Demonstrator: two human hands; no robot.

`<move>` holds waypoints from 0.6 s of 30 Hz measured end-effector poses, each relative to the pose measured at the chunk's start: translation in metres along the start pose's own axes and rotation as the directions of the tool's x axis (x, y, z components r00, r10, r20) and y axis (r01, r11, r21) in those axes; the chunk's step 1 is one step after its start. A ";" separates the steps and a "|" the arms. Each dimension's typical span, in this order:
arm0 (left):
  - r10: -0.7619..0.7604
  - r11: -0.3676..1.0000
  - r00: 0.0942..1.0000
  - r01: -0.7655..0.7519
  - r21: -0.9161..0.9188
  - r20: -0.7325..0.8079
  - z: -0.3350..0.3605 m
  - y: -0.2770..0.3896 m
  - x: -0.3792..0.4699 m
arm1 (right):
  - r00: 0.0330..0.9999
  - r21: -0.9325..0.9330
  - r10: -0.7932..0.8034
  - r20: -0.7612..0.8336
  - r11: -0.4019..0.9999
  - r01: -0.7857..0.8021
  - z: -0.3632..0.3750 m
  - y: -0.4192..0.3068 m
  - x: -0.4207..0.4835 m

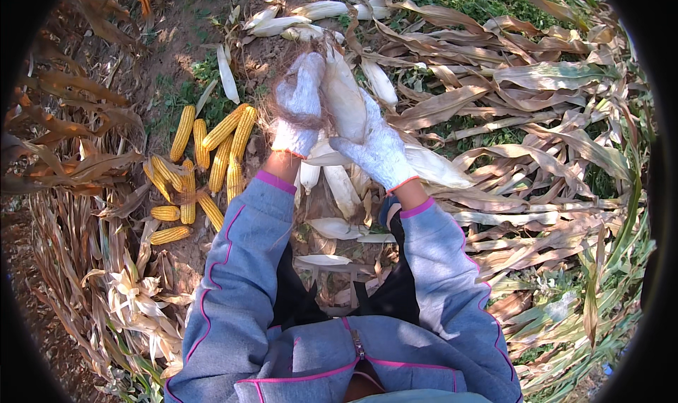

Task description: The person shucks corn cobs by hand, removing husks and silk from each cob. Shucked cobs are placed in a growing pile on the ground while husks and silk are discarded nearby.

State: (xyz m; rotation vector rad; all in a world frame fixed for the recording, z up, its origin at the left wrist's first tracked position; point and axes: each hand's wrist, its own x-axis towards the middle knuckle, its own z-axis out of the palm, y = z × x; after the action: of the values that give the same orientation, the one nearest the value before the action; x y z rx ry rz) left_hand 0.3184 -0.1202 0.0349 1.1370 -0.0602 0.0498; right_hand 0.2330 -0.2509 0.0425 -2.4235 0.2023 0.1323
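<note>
My right hand, in a white knit glove with an orange hem, holds an ear of corn in its pale husk from the right and below. The ear's tip points away from me. Close against its left side is my left hand, gloved the same way, with its fingers curled. Reddish-brown corn silk tangles around that glove and trails past its wrist. The curled fingers hide part of what they grip. Loose husk leaves spread out beneath my right hand.
Several bare yellow corn cobs lie piled on the soil to the left. Unhusked ears rest at the far side, and more husked-looking white ears lie below my hands. Dry corn stalks cover the right; shed husks sit lower left.
</note>
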 end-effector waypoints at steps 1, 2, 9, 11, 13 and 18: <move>0.009 1.000 1.000 -0.009 0.003 -0.022 -0.001 -0.003 0.000 | 1.000 -0.005 -0.002 0.005 1.000 0.002 0.000 0.000 0.000; -0.024 1.000 0.999 0.024 -0.019 -0.042 -0.002 -0.007 0.001 | 1.000 -0.014 -0.002 -0.001 1.000 0.002 0.000 0.000 0.000; -0.297 0.920 0.954 0.296 -0.257 0.034 -0.009 -0.022 0.015 | 0.998 0.053 0.054 0.010 0.997 -0.055 0.005 0.000 0.002; -0.486 0.525 0.849 0.472 -0.708 0.206 -0.008 -0.021 0.014 | 1.000 0.166 0.006 -0.019 0.986 -0.002 0.008 0.000 0.005; -0.493 0.646 0.866 0.429 -0.631 0.083 -0.005 -0.021 0.009 | 0.995 0.278 -0.021 -0.094 0.959 0.046 0.011 0.001 0.009; -0.221 0.975 0.975 0.221 0.002 0.016 0.008 -0.034 -0.015 | 0.944 0.655 0.169 -0.283 0.753 0.062 0.023 0.009 0.017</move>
State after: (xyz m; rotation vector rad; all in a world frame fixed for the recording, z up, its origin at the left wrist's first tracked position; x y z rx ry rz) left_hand 0.3056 -0.1414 0.0064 1.1387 0.0524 -0.1578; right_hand 0.2475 -0.2450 0.0167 -1.7073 0.3974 -0.2833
